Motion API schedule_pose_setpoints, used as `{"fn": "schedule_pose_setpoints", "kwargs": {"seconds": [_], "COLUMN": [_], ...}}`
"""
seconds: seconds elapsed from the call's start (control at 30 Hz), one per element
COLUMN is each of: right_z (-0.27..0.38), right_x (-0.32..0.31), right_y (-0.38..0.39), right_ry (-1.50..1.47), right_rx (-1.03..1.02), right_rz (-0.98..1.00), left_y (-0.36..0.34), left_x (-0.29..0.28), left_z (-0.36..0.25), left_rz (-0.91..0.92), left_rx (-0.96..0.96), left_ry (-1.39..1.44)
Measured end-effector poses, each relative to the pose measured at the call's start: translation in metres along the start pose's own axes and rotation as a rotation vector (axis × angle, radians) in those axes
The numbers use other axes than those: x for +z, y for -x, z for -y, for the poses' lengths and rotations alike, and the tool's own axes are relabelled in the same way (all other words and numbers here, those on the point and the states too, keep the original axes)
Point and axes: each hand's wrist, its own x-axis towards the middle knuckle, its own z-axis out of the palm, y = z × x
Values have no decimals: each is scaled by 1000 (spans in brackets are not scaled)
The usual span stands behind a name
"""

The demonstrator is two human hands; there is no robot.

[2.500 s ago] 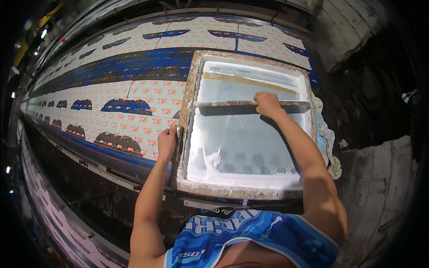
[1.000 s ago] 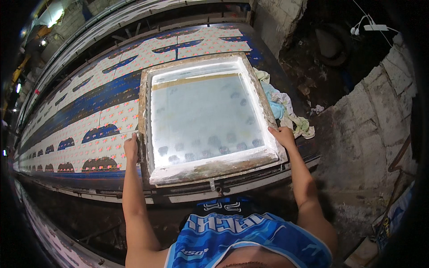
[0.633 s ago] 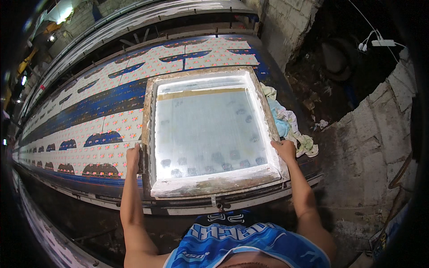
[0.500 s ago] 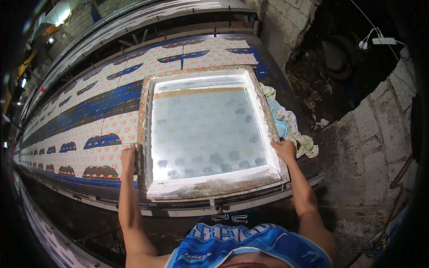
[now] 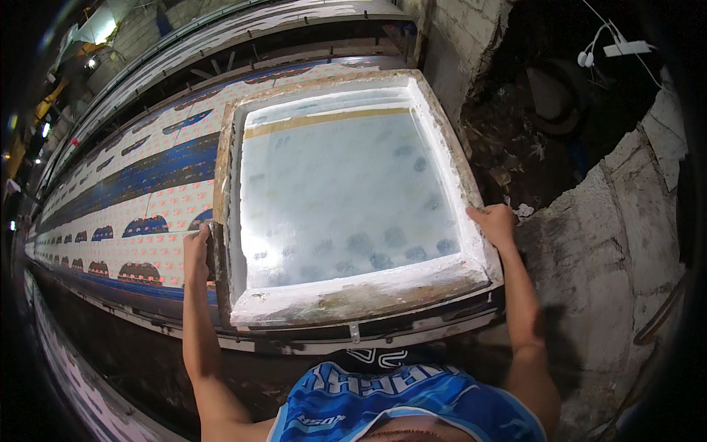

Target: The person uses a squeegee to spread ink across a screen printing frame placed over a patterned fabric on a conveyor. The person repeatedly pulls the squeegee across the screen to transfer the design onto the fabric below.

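We have both hands on the big printing screen frame (image 5: 346, 298), one on each side, and it sits between our grips over the long table. Our left hand (image 5: 197, 253) is clamped on the frame's left rail close to the near corner, fingers wrapped round the outer edge of the wood, forearm running straight back to us. Our right hand (image 5: 495, 223) is closed over the right rail, also toward the near end, fingers curled on the white-crusted top of the rail. Between the two grips lies the pale mesh (image 5: 346, 199), washed with whitish paste, with faint dark blotches showing through it just inward of our right hand. At the far end of the mesh, well away from both grips, a tan strip of tape (image 5: 324, 121) runs across it.

Out past our left hand, the printed cloth (image 5: 140, 195) stretches away along the table: pale ground with small red specks, a dark blue band and rows of arched dark shapes. Its nearest arch motif sits just beside our left fingers. Beyond our right hand, off the table's end, we see a rough whitewashed wall (image 5: 611, 243) and a dark recess full of rubble. Nearer us than both grips, the frame's near rail is stained brown and white, and below it our blue jersey (image 5: 398, 401) fills the lower edge.
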Motion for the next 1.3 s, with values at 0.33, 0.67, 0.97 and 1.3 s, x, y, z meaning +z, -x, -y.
{"fn": "schedule_pose_setpoints", "kwargs": {"seconds": [0.33,0.67,0.97,1.3], "right_z": [-202,-239,-201,-146], "right_x": [-92,-88,-38,19], "right_y": [-96,-178,-269,-381], "right_ry": [-72,-52,-106,-120], "right_rx": [-186,-275,-413,-515], "right_rz": [36,127,231,269], "left_y": [149,201,220,149], "left_x": [189,238,227,268], "left_z": [-12,-19,-20,9], "left_rz": [-107,-227,-428,-551], "left_rx": [-98,-118,-147,-119], "left_ry": [-43,-16,-161,28]}}
